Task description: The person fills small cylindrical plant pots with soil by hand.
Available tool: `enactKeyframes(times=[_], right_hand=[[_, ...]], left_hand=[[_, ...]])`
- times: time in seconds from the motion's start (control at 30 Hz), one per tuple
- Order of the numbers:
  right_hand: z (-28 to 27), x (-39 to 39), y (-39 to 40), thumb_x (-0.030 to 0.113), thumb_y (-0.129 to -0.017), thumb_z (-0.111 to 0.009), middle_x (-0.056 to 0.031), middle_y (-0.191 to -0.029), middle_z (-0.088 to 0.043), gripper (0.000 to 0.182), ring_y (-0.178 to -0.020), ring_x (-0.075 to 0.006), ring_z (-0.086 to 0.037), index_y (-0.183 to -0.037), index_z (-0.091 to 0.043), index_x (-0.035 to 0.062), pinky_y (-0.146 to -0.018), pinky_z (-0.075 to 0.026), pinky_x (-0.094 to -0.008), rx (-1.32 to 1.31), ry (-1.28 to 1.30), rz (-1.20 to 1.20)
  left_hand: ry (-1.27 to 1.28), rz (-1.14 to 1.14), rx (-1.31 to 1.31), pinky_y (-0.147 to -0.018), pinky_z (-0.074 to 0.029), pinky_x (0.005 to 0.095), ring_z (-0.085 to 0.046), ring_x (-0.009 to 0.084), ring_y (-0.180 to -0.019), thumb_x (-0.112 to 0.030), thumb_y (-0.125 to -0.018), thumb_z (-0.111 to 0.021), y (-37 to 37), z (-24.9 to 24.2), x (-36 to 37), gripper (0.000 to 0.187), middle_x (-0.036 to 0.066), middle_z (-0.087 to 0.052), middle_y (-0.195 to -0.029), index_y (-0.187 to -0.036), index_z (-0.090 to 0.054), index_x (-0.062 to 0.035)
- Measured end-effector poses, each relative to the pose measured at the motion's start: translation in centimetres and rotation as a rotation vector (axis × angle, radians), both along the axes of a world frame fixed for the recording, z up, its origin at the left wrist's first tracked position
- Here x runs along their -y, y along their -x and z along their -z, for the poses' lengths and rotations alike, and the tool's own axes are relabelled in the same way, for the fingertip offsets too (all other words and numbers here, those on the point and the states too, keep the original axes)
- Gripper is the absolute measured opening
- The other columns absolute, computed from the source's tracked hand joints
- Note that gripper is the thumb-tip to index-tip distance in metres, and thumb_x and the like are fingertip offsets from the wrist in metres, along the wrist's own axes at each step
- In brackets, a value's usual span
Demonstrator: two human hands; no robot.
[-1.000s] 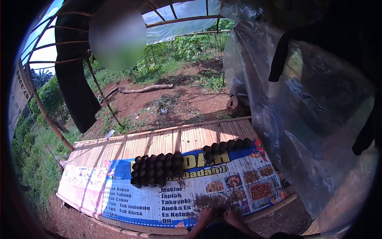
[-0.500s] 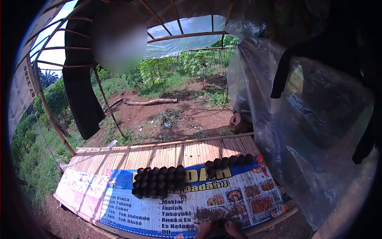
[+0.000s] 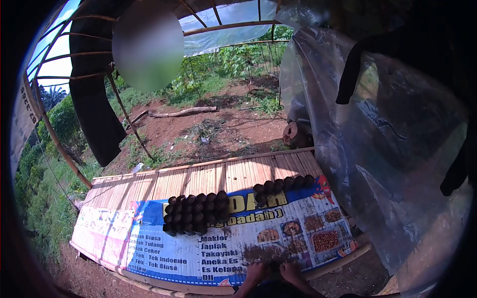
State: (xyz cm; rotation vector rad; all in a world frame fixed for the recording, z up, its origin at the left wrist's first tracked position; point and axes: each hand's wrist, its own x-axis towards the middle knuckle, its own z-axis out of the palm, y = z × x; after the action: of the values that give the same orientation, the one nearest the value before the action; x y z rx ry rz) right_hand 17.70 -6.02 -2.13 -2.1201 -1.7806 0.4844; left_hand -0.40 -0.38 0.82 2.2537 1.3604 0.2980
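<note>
At the near edge of the banner-covered table, my left hand (image 3: pixel 257 272) and my right hand (image 3: pixel 290 271) are close together with curled fingers. Between them is a small black bag (image 3: pixel 273 267), mostly hidden and dark, which both hands grip. Just beyond my fingers, loose dark soil (image 3: pixel 268 254) is spread over the printed banner (image 3: pixel 159 251). A block of several small black planting bags (image 3: pixel 194 213) stands in tight rows left of centre. Another row of black planting bags (image 3: pixel 280 186) runs along the banner's far right side.
The slatted bamboo table top (image 3: pixel 208 180) shows beyond the banner. Clear plastic sheeting (image 3: pixel 357 149) hangs at the right, with dark cloth (image 3: pixel 355 69) over it. A bamboo post (image 3: pixel 131 116) and a black hanging sheet (image 3: pixel 97 114) stand at the left. A cut log (image 3: pixel 293 134) lies behind the table.
The view has tipped downward slightly, so the table sits higher and more of my forearms shows. My hands stay together at the near edge; the rows of bags are unchanged.
</note>
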Motion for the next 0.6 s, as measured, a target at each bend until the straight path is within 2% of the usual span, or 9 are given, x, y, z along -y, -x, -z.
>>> enactKeyframes(times=[0.17, 0.3, 0.4, 0.47, 0.6], right_hand=[[0.0, 0.4, 0.1, 0.032, -0.084, -0.054, -0.0199, -0.069, -0.064, 0.031, -0.068, -0.0418, -0.062, -0.072, -0.067, 0.0059, -0.074, -0.047, -0.0522, -0.024, -0.027, -0.017], [-1.1, 0.8, 0.1, 0.034, -0.084, -0.055, -0.0201, -0.068, -0.063, 0.033, -0.066, -0.0426, -0.061, -0.073, -0.068, 0.0059, -0.074, -0.048, -0.0521, -0.023, -0.063, 0.013], [-1.8, 1.0, 0.3, 0.038, -0.084, -0.055, -0.0213, -0.069, -0.064, 0.035, -0.07, -0.0415, -0.062, -0.075, -0.069, 0.0067, -0.075, -0.048, -0.0517, -0.099, -0.027, 0.047], [-2.8, 1.2, 0.6, 0.042, -0.084, -0.055, -0.0215, -0.074, -0.065, 0.037, -0.077, -0.0396, -0.063, -0.079, -0.07, 0.0077, -0.076, -0.048, -0.0506, 0.01, 0.055, 0.058], [-3.2, 1.4, 0.4, 0.043, -0.083, -0.055, -0.0201, -0.078, -0.066, 0.037, -0.082, -0.0382, -0.064, -0.083, -0.07, 0.0089, -0.077, -0.049, -0.0495, 0.001, 0.205, -0.023]], left_hand=[[0.104, 0.014, 0.002, -0.072, -0.052, 0.0515, -0.065, 0.0401, -0.071, -0.04, -0.08, -0.061, 0.5, 1.9, 0.2, 0.03, 0.017, -0.067, -0.077, -0.097, -0.067, -0.0161], [0.057, 0.037, -0.064, -0.069, -0.052, 0.0518, -0.065, 0.0383, -0.072, -0.04, -0.082, -0.059, 0.2, -0.9, 0.0, 0.029, 0.017, -0.067, -0.077, -0.097, -0.066, -0.0153], [0.098, -0.052, -0.023, -0.072, -0.051, 0.0511, -0.066, 0.0367, -0.076, -0.039, -0.084, -0.058, -0.6, -2.8, -0.3, 0.028, 0.016, -0.067, -0.079, -0.097, -0.065, -0.0151], [0.061, -0.029, -0.047, -0.076, -0.049, 0.0504, -0.066, 0.0357, -0.08, -0.037, -0.086, -0.057, -1.1, -4.3, -0.6, 0.026, 0.015, -0.067, -0.08, -0.099, -0.064, -0.0149], [0.097, 0.043, -0.097, -0.079, -0.048, 0.0491, -0.066, 0.0341, -0.083, -0.034, -0.085, -0.057, -1.5, -3.5, -0.7, 0.025, 0.015, -0.068, -0.081, -0.098, -0.064, -0.0144]])
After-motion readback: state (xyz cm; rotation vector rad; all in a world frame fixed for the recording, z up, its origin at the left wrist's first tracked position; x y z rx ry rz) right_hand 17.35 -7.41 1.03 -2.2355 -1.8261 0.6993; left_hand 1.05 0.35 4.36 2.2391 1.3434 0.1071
